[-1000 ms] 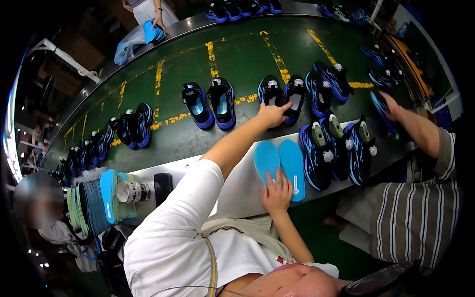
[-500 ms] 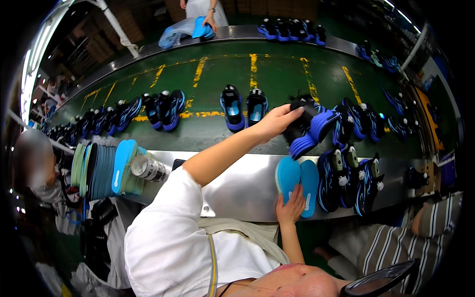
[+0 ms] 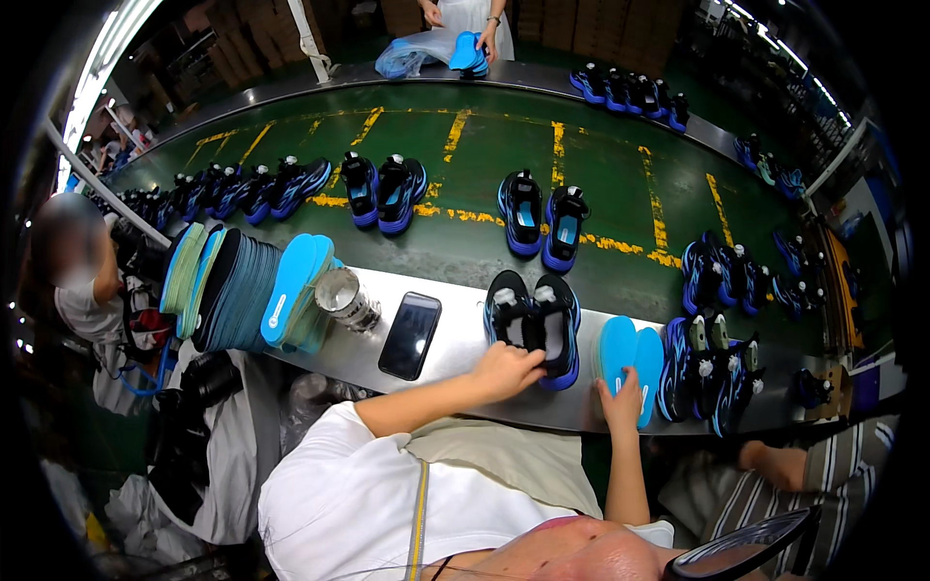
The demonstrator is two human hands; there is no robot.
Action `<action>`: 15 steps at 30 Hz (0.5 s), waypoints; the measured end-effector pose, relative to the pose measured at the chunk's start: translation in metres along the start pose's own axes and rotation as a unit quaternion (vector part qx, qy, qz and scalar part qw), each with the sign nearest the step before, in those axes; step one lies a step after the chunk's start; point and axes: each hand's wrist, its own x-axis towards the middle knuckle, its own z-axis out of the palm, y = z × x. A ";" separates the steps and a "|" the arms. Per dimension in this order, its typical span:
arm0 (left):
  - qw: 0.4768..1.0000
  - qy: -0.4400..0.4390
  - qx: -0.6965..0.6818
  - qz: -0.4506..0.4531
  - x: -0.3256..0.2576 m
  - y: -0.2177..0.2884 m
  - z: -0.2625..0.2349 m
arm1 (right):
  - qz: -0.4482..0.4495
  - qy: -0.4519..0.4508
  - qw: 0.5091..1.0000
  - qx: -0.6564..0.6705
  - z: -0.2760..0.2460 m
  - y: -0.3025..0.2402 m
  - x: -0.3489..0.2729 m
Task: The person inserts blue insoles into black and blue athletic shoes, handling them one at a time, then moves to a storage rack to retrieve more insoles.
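Observation:
A pair of black and blue sneakers (image 3: 560,334) stands on the metal bench in front of me, toes pointing away. My left hand (image 3: 509,370) is closed at their heels, fingertips at the collars. Grey lining shows inside the right shoe. To the right, two bright blue insoles (image 3: 618,347) lie side by side on the bench. Over their near ends rests my right hand (image 3: 623,401), thumb and fingers spread apart; it covers the heel of the left insole.
Left of the sneakers lie a dark phone (image 3: 410,336), a clear jar (image 3: 347,300) and stacked insoles (image 3: 242,290). More sneakers (image 3: 712,373) stand right of the blue insoles. Beyond the bench, a green conveyor (image 3: 465,242) carries sneaker pairs. A person (image 3: 475,29) handles insoles across it.
My left hand has brought the sneakers from above the conveyor down onto the bench, toward me. My right hand stays at the blue insoles. The view has shifted.

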 end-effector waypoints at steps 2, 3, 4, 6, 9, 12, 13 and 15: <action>0.999 -0.041 0.014 -0.012 -0.003 0.011 0.009 | 0.029 -0.024 0.999 -0.009 -0.003 -0.010 0.005; 0.999 -0.027 -0.034 -0.028 -0.002 0.015 0.012 | 0.062 -0.047 0.997 -0.011 -0.009 -0.015 0.007; 0.996 -0.016 -0.078 -0.044 -0.001 0.019 0.011 | 0.096 -0.070 0.993 -0.007 -0.019 -0.027 0.008; 0.993 0.064 -0.097 -0.007 0.000 0.019 0.008 | 0.126 -0.075 0.989 0.034 -0.024 -0.028 0.008; 0.974 0.213 0.008 0.083 0.002 0.008 -0.005 | 0.078 0.034 0.991 0.100 -0.038 -0.006 0.010; 0.971 0.226 0.076 0.029 0.008 -0.015 -0.017 | 0.000 0.139 0.980 0.140 -0.076 -0.027 0.015; 0.969 0.236 0.061 0.027 0.013 -0.022 -0.017 | -0.036 0.154 0.980 0.118 -0.091 -0.054 0.013; 0.983 0.182 -0.035 -0.016 0.017 -0.035 -0.009 | -0.073 0.104 0.981 0.147 -0.108 -0.109 -0.002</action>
